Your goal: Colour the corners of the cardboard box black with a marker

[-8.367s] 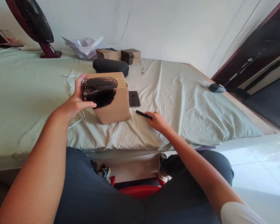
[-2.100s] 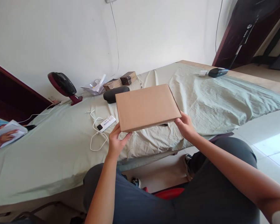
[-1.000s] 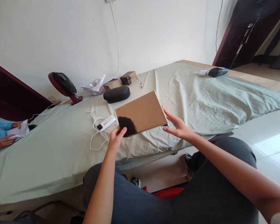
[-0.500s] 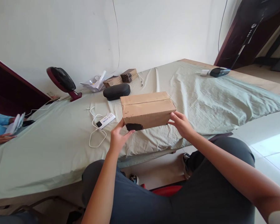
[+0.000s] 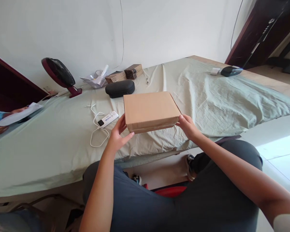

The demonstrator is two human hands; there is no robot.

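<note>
A brown cardboard box [image 5: 151, 108] is held between my two hands over the near edge of the cloth-covered table [image 5: 70, 154]. My left hand [image 5: 118, 133] grips its left end, the thumb at the lower front corner and the fingers around the side. At the right front corner, my right hand [image 5: 187, 125] holds with its thumb on the edge and its fingers partly hidden behind. A plain, unmarked face of the box is turned up toward me. Left of the box lies a white device with a black end [image 5: 108, 119], beside a white cable [image 5: 96, 130].
Behind the box are a black zip case [image 5: 120, 88], two small taped boxes [image 5: 133, 71] and a clear plastic bag [image 5: 96, 79]. A dark red fan [image 5: 60, 75] stands left. A dark pouch [image 5: 231, 71] lies far right. Another person's hands hold paper [image 5: 20, 114] at far left.
The box has been turned in my hands: the face with the taped seam and dark patch has given way to a plain one. The other person's papers have shifted.
</note>
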